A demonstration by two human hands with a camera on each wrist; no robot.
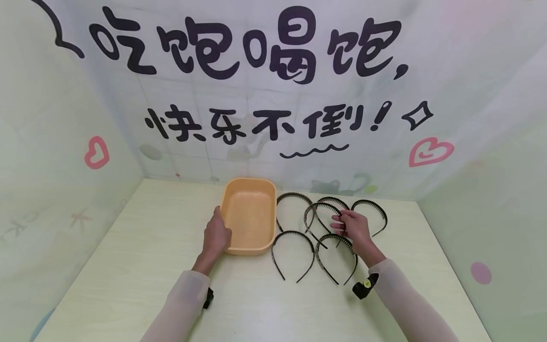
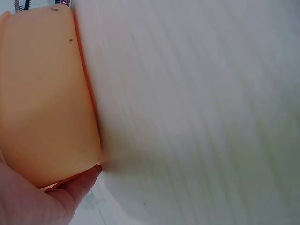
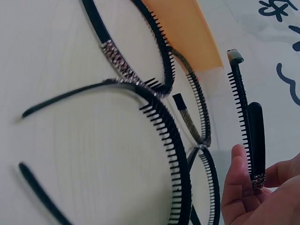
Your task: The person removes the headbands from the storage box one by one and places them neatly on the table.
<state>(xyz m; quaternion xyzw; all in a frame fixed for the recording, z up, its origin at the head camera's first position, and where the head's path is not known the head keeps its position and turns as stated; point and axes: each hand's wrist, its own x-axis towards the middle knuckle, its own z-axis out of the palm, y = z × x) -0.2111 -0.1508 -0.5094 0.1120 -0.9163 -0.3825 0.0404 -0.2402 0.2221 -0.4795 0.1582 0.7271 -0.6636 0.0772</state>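
Note:
My left hand (image 1: pixel 217 233) grips the left side of an orange plastic basin (image 1: pixel 249 249), thumb at the rim. In the left wrist view, a fingertip (image 2: pixel 93 172) reaches the lower corner of the basin's outer wall. My right hand (image 1: pixel 355 229) pinches a black toothed headband (image 3: pixel 257 136) with a glittery section, held up above the others. Below and around that hand lie several more headbands, among them a front left headband (image 1: pixel 292 232), a front right headband (image 3: pixel 180 173) and a back right headband (image 1: pixel 371 202). The basin's visible inside holds nothing.
The pale wood-grain table (image 1: pixel 141 266) carries everything. A white printed backdrop (image 1: pixel 256 161) with black lettering rises behind the basin, and similar sheets stand at left and right. Black wrist straps (image 1: pixel 361 289) show near the sleeves.

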